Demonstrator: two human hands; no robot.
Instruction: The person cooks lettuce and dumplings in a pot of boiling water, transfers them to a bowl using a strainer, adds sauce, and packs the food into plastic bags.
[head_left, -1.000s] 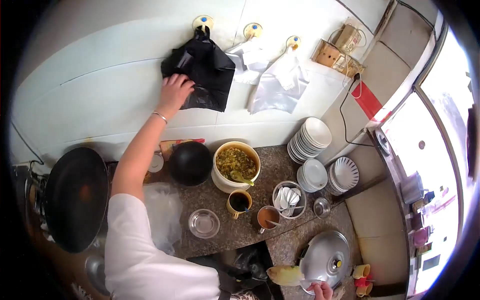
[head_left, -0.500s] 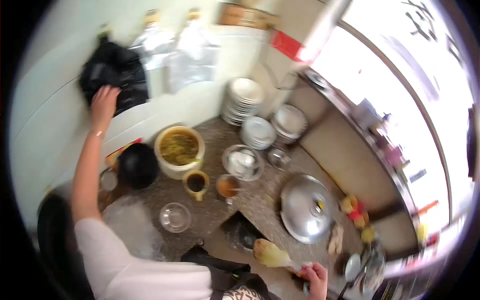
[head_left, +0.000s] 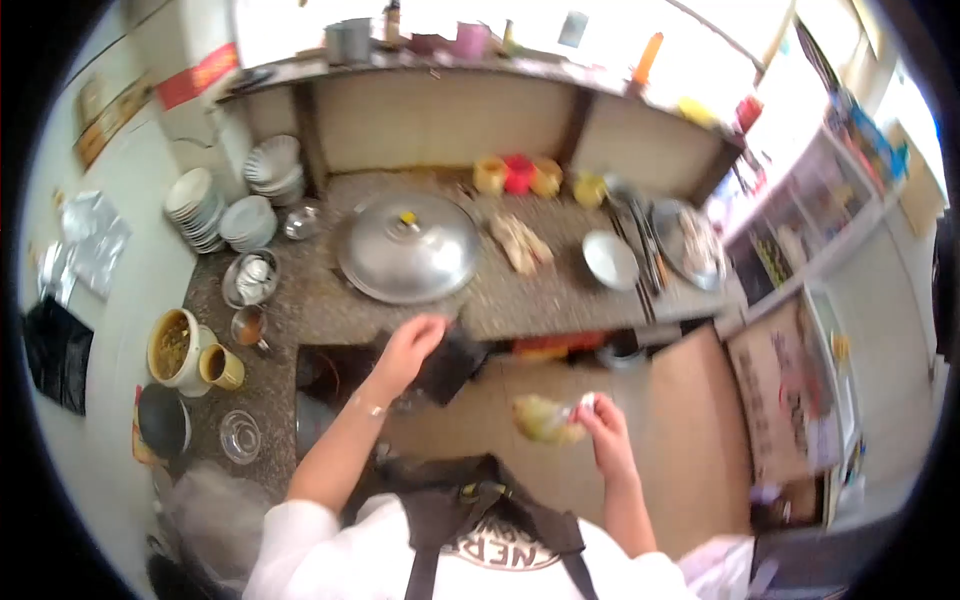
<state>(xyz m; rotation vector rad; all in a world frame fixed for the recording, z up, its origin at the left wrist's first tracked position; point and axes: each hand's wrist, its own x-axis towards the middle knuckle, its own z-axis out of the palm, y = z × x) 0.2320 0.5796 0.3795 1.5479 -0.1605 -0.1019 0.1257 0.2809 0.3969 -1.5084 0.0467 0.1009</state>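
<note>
My left hand (head_left: pixel 408 352), with a bracelet at the wrist, is in front of the counter's edge, its fingers pressed together on a black plastic bag (head_left: pixel 448 368) that hangs below it. Held in my right hand (head_left: pixel 602 418) is the gathered top of a clear bag with yellowish-green food (head_left: pixel 545 418) in it. This bag hangs over the floor, to the right of the black one. Beyond my left hand a large domed metal lid (head_left: pixel 410 245) lies on the counter.
Stacked plates (head_left: pixel 248 222), a bowl of white spoons (head_left: pixel 251 279), a food tub (head_left: pixel 178 348) and a yellow mug (head_left: pixel 220 367) stand on the left. A cloth (head_left: pixel 521 243), white bowl (head_left: pixel 610 260) and metal tray (head_left: pixel 688 243) lie at the right. More black bags (head_left: pixel 58 352) hang on the wall.
The view has swung right. My left hand has left the wall bags and come down with a black bag. My right hand still holds the food bag, now over the floor.
</note>
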